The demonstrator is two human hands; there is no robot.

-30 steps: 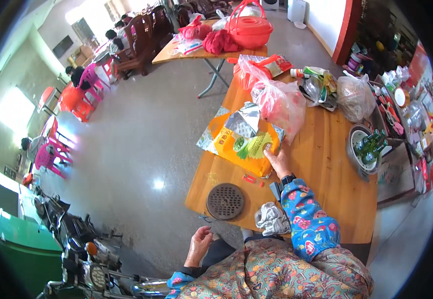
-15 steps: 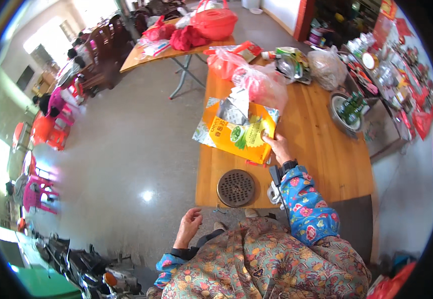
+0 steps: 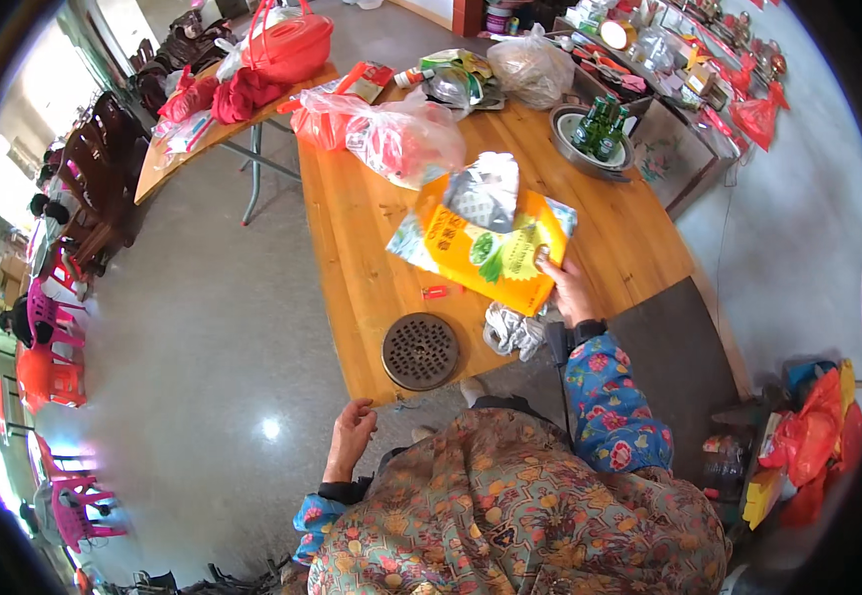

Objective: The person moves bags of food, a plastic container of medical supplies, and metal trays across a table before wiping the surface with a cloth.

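My right hand (image 3: 570,289) grips an orange-yellow food package (image 3: 500,273) by its right edge, thumb on the front, above the wooden table. The package bears a picture of green vegetables and looks torn open. Crumpled silver foil (image 3: 484,191) sticks out of its top. My left hand (image 3: 352,434) hangs beside the table's front left corner, fingers loosely bent and apart, with nothing in it. Nearest to that hand on the table lies a round dark metal disc with holes (image 3: 420,352). A crumpled whitish cloth (image 3: 513,332) lies below the package.
Pink plastic bags (image 3: 406,139) cover the far left of the wooden table (image 3: 352,288). A basin (image 3: 612,169) with green bottles (image 3: 600,129) stands at its far right. A second table (image 3: 158,169) carries a red basket (image 3: 289,50). Red bags (image 3: 813,426) lie right; plastic chairs (image 3: 51,375) stand left.
My view has turned to the right, so the table sits further left in it. The package stays in my right hand, now farther from the pink bags. My left hand appears closer to the table's corner.
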